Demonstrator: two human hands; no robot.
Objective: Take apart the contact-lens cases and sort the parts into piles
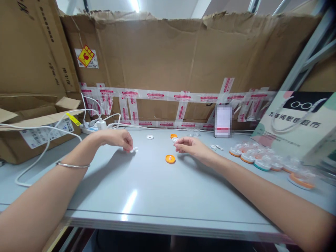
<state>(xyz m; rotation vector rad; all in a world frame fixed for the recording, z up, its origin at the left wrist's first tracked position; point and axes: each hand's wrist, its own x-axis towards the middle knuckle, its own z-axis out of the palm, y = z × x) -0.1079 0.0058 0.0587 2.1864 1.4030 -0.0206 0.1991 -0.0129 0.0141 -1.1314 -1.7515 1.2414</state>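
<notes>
My left hand [121, 140] is bent down to the table with its fingertips pinched together at a few small white plastic parts [135, 149]. What sits between those fingertips is too small to make out. To the right, my right hand [190, 146] has its thumb and fingers drawn together just above the table. A white round piece [175, 139] shows at its fingertips; whether they grip it is unclear. Behind that piece lies an orange ring [173, 135]. Nearer to me, an orange disc [170, 159] with a pale centre peg lies flat. A white ring [149, 137] rests between the hands, farther back.
Several clear-domed pieces with coloured bases [262, 164] stand at the right. A phone [223, 120] leans on the taped cardboard [168, 63] at the back. Small metallic bits [216, 147] lie near my right forearm. White cables [49, 128] and an open carton [31, 129] occupy the left; a paper bag [291, 126] stands right.
</notes>
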